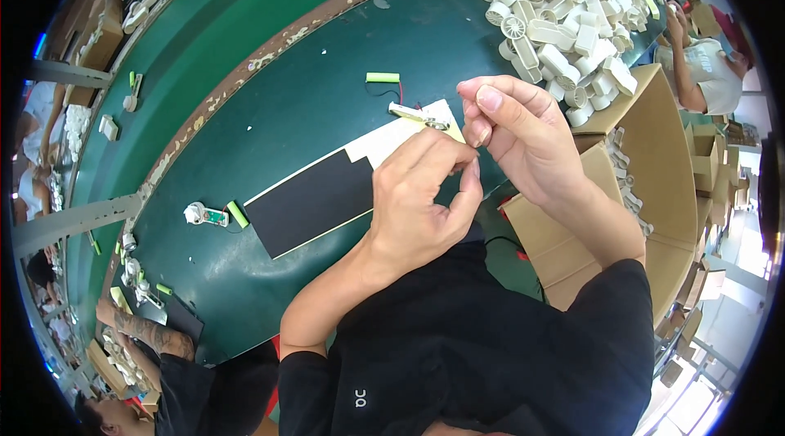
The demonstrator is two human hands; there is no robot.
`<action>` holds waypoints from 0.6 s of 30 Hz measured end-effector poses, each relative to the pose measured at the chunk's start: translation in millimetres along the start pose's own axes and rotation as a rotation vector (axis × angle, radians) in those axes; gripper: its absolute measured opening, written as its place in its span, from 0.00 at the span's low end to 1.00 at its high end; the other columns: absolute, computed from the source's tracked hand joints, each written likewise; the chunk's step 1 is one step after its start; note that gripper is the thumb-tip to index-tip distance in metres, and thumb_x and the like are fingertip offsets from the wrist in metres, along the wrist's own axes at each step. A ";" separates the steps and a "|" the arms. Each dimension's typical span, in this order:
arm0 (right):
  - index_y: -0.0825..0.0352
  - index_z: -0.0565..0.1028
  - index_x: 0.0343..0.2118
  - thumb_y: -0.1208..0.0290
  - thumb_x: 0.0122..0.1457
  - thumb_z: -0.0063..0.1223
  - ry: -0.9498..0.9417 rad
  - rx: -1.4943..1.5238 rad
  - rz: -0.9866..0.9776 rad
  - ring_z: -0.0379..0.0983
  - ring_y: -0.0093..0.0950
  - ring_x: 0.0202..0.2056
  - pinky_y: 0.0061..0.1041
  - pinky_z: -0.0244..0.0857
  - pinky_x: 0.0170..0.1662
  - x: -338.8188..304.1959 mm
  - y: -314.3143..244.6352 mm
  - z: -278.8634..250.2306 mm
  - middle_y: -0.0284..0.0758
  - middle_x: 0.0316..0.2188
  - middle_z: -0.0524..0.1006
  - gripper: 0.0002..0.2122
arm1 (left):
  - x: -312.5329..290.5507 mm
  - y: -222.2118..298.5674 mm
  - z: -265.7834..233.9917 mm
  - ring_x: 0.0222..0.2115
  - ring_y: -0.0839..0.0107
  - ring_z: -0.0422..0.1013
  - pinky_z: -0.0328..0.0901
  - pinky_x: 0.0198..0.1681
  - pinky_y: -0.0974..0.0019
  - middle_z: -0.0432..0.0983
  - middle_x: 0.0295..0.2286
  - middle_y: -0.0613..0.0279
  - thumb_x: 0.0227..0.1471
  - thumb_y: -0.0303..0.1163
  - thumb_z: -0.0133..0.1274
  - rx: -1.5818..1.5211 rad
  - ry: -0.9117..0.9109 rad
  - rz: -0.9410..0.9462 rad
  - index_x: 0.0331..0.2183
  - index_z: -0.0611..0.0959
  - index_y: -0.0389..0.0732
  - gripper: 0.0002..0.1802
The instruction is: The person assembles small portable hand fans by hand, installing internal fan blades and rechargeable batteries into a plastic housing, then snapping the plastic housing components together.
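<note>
My left hand [421,203] is over the right end of a pale backing sheet, its thumb and fingers curled together. Whatever may be between its fingertips is too small to make out. Close by and slightly higher, my right hand [523,133] has thumb and forefinger pinched; what they hold, if anything, cannot be seen. Beneath them lies the backing sheet [384,141], partly covered by a black panel [311,203]. A slim white plastic part [417,114] rests at the sheet's upper edge, with thin wires running to a green cylindrical battery cell [383,77].
A heap of white fan housings [564,19] covers the table's far right. An open cardboard box [654,150] stands right of me. At left lies a wired white assembly [204,214] with a green cell [237,214]. Beyond runs a green conveyor [196,51]; a co-worker's tattooed arm [151,331] is lower left.
</note>
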State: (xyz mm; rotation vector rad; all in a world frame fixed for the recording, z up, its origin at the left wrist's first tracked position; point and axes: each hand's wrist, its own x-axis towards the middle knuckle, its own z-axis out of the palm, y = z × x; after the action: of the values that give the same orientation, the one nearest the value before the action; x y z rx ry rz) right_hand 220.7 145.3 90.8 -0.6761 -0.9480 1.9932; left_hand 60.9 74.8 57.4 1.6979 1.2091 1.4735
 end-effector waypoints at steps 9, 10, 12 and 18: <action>0.66 0.78 0.34 0.74 0.64 0.61 0.080 -0.227 -0.214 0.74 0.19 0.32 0.22 0.70 0.40 1.5 -10.1 -35.8 0.29 0.31 0.79 0.04 | -39.6 -17.2 47.5 0.21 0.44 0.71 0.66 0.26 0.50 0.73 0.18 0.47 0.58 0.25 0.51 0.029 -0.509 -0.177 0.22 0.73 0.33 0.13; 0.67 0.79 0.37 0.73 0.66 0.59 -0.032 -0.208 -0.201 0.73 0.19 0.34 0.24 0.70 0.41 3.0 -12.0 -55.5 0.29 0.31 0.77 0.03 | -44.7 -23.7 57.5 0.25 0.44 0.73 0.68 0.29 0.51 0.75 0.22 0.46 0.56 0.22 0.51 0.076 -0.604 -0.127 0.28 0.77 0.34 0.04; 0.66 0.80 0.40 0.74 0.66 0.57 0.056 -0.504 -0.191 0.73 0.20 0.37 0.24 0.69 0.42 4.1 -14.0 -43.8 0.29 0.33 0.76 0.04 | -50.4 -26.0 70.2 0.29 0.45 0.75 0.71 0.33 0.51 0.77 0.27 0.46 0.54 0.20 0.52 0.125 -0.695 -0.085 0.34 0.80 0.34 0.04; 0.64 0.77 0.53 0.77 0.58 0.60 -0.119 -1.330 -0.230 0.75 0.35 0.47 0.32 0.72 0.48 13.6 2.5 -55.5 0.40 0.45 0.76 0.18 | -37.2 -11.9 58.8 0.38 0.51 0.79 0.75 0.41 0.55 0.79 0.43 0.45 0.46 0.13 0.54 0.034 -0.631 -0.015 0.59 0.75 0.40 0.36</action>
State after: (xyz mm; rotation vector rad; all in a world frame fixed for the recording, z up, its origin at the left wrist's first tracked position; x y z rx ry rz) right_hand 252.8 176.6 55.3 -1.0387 -2.3009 0.9868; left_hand 115.4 54.1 17.7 1.9589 0.8937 0.8004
